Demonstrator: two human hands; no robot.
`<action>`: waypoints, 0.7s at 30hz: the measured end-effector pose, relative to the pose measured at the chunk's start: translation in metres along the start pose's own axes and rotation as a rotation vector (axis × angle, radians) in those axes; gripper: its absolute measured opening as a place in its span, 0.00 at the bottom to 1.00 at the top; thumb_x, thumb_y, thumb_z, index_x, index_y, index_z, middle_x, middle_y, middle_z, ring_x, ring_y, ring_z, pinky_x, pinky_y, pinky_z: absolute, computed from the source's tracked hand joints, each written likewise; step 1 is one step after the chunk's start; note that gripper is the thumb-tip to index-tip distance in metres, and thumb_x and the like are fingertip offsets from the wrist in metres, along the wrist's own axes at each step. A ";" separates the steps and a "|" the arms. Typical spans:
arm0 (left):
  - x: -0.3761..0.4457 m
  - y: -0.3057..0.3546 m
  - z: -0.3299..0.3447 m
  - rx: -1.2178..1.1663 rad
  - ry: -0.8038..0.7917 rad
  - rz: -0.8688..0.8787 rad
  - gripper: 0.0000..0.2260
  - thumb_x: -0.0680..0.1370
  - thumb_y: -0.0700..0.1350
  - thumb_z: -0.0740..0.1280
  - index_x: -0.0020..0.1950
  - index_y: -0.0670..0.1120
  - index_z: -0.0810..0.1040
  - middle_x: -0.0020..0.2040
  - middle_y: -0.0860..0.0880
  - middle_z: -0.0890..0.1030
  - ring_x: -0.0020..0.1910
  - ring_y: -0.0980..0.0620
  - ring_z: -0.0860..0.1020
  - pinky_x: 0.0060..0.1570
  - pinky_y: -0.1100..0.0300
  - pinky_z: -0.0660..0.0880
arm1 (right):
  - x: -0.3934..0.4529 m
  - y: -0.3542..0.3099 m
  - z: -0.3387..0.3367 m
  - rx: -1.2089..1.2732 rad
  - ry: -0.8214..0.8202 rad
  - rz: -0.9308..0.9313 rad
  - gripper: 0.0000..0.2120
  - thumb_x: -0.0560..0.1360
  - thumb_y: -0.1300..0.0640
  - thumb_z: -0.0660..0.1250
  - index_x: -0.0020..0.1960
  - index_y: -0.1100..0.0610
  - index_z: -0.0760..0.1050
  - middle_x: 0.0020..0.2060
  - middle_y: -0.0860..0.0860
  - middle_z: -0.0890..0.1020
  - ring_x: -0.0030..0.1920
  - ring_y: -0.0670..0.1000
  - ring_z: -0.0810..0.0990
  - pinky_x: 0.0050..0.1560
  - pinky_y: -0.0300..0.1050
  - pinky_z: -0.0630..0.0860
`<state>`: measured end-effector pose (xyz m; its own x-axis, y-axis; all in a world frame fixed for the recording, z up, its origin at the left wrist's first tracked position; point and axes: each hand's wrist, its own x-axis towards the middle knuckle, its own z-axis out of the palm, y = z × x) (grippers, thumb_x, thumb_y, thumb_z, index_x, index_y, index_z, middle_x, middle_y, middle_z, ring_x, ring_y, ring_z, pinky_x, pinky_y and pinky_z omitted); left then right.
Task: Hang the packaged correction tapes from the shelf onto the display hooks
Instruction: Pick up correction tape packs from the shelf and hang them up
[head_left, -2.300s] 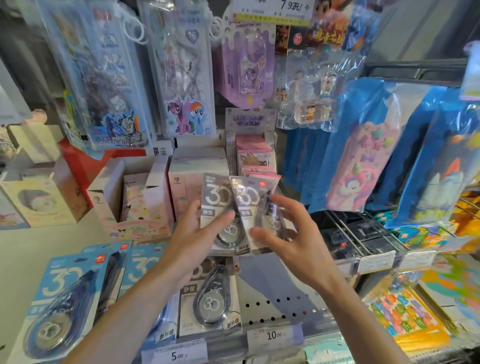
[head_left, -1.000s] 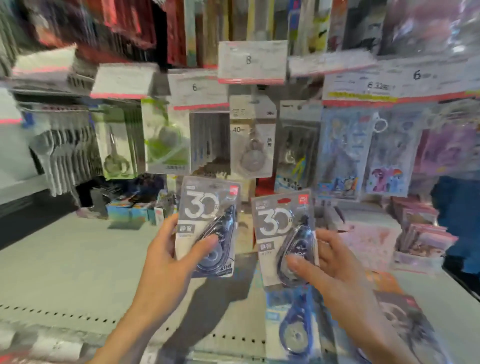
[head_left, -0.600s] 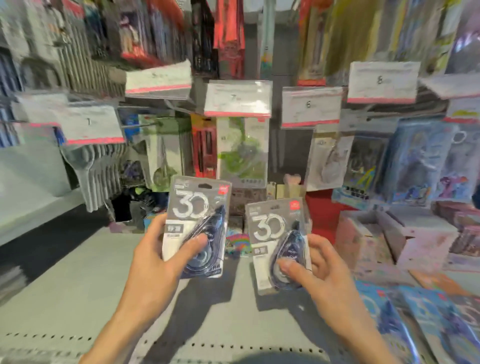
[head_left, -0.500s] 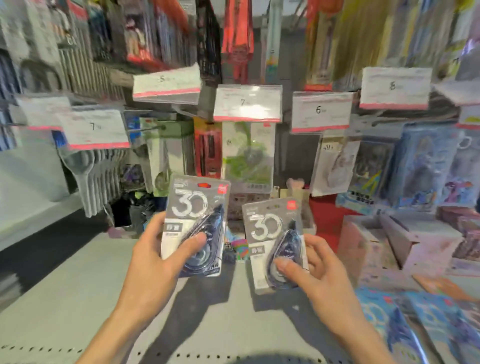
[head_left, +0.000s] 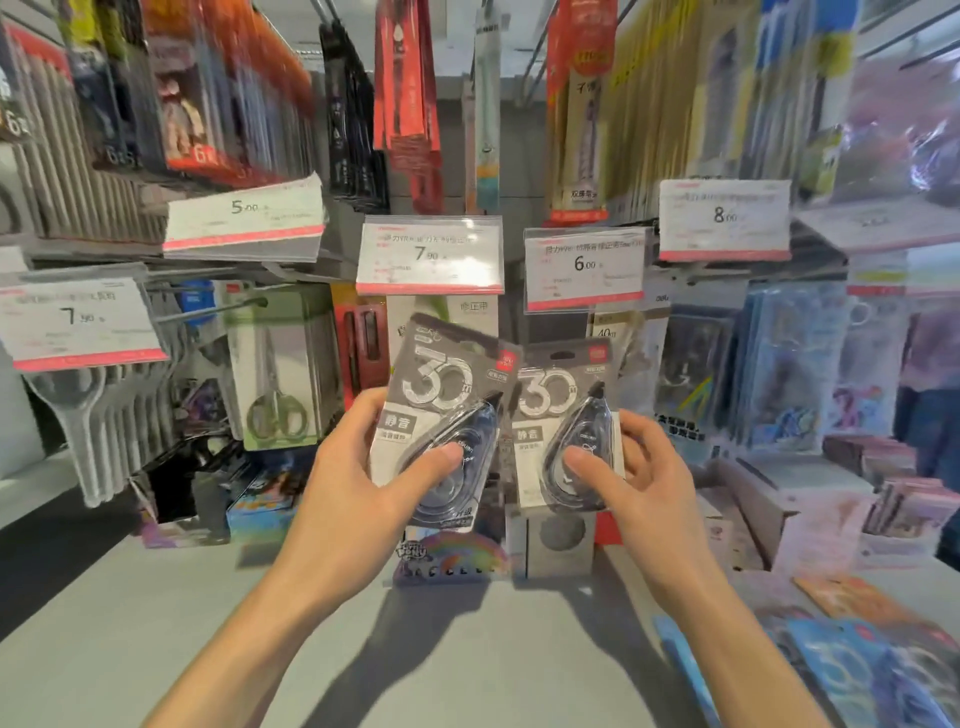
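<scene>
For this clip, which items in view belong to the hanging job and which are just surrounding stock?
Job:
- left hand, gripping the left correction tape pack
- right hand, gripping the right correction tape pack
- display hooks

Surrounding stock:
- packaged scissors
- 7.90 price tag
- 6.00 price tag
- blue packs on the shelf

Bright overhead store light, soft shadows under the forearms, heavy edge blur and wide-angle stretch.
</scene>
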<state>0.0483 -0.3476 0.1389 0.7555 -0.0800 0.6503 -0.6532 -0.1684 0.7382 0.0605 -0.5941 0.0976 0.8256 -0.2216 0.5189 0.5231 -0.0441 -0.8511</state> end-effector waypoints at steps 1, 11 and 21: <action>0.001 0.002 0.003 0.007 -0.010 0.011 0.18 0.70 0.58 0.74 0.59 0.64 0.78 0.56 0.60 0.86 0.55 0.57 0.84 0.55 0.52 0.77 | 0.003 -0.005 -0.005 -0.004 0.019 -0.015 0.18 0.74 0.57 0.78 0.60 0.46 0.77 0.52 0.49 0.89 0.53 0.52 0.88 0.51 0.44 0.82; 0.000 0.020 -0.017 -0.015 -0.037 0.122 0.18 0.69 0.56 0.75 0.58 0.62 0.79 0.54 0.57 0.87 0.50 0.58 0.85 0.48 0.66 0.78 | -0.011 -0.046 -0.020 -0.007 0.101 -0.104 0.23 0.73 0.53 0.77 0.65 0.50 0.75 0.53 0.47 0.89 0.52 0.49 0.88 0.51 0.44 0.82; 0.005 0.039 -0.024 0.062 0.000 0.158 0.17 0.72 0.48 0.75 0.58 0.61 0.77 0.52 0.63 0.86 0.51 0.63 0.84 0.46 0.72 0.76 | -0.014 -0.070 -0.017 0.108 0.098 -0.134 0.21 0.70 0.54 0.76 0.62 0.51 0.78 0.52 0.50 0.89 0.52 0.51 0.88 0.51 0.42 0.82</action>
<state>0.0255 -0.3310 0.1755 0.6434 -0.1101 0.7576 -0.7597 -0.2142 0.6140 0.0085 -0.6047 0.1485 0.7253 -0.3152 0.6121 0.6509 0.0244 -0.7588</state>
